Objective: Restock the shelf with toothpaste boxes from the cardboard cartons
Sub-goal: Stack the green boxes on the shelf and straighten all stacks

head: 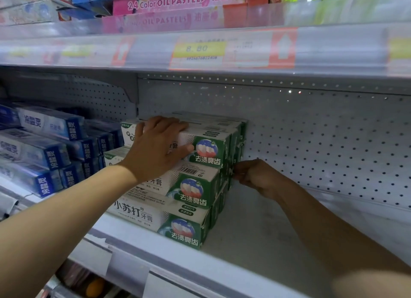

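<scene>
White perforated backing (322,137) lines a shop shelf (255,237), its pale floor bare to the right of the stock.

On the left hand (159,146) the grip grasps the top green-and-white toothpaste box (206,142) of a stepped stack: the fingers curl over the box's upper rear edge while the thumb lies flat along its front face, pointing toward the picture of teeth printed at the box end. On the right hand (258,175) the grip is clenched, fingertips drawn together against the right-hand ends of the boxes at the middle level; whether they pinch anything there is too shadowed to tell. Both forearms reach in from the lower corners of the view.

Under the held box sits a second green-and-white box (193,184) with a barcode on its top face, and below that a third box (178,224) resting near the shelf's front edge. More boxes of the same kind stand behind them, toward the backing.

Left of the stack, blue toothpaste boxes (51,146) are piled in several layers. Above runs a clear price rail (200,51) holding a yellow tag printed 8.80, and on the upper shelf lie pink oil pastel boxes (169,2).
</scene>
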`<state>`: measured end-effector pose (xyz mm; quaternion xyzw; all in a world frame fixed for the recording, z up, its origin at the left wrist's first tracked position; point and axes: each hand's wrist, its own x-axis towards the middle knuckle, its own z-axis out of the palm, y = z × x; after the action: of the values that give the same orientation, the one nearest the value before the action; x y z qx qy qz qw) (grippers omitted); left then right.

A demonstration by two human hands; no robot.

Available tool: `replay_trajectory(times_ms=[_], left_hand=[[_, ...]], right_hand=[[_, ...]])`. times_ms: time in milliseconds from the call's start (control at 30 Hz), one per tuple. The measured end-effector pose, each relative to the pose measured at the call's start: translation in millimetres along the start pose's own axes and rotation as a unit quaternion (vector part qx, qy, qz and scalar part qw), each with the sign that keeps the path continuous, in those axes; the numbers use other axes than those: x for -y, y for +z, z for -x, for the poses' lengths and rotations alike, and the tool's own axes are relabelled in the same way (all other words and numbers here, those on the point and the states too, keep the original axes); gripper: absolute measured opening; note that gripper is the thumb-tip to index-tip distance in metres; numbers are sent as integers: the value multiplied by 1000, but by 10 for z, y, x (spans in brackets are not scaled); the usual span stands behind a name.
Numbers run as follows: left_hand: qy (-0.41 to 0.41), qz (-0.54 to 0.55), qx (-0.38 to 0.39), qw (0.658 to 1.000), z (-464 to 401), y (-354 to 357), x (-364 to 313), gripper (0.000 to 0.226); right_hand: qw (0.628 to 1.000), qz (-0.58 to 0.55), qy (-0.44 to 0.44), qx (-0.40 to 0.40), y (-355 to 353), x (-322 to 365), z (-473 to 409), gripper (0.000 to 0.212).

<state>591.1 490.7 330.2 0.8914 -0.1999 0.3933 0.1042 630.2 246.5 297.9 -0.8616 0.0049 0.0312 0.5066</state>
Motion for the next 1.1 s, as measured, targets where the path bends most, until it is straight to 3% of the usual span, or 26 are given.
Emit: replay_trajectory(times_ms=[300,433,600,867,1000,1100], left_hand=[[-7,3,12,1000,12,-18,-24,72],[-4,-6,17,1000,9,-24,-15,72],[-3,-9,19,1000,0,-22,-16,73],[5,-5,15,1000,-4,-3,-9,71],[8,-6,19,1000,1,-31,24,72],[2,-10,25,1000,16,-49,71,75]], right_hand=[[1000,-21,-7,11,4,-13,54,39],[997,-77,-25,6,-67,-28,35,64],[999,-11,-42,29,-16,20,-45,79],[998,-16,-49,19,52,66,-40,61],[995,-75,-29,-58,-40,116,-46,52],[993,-99,1,-68,-81,175,-19,38]])
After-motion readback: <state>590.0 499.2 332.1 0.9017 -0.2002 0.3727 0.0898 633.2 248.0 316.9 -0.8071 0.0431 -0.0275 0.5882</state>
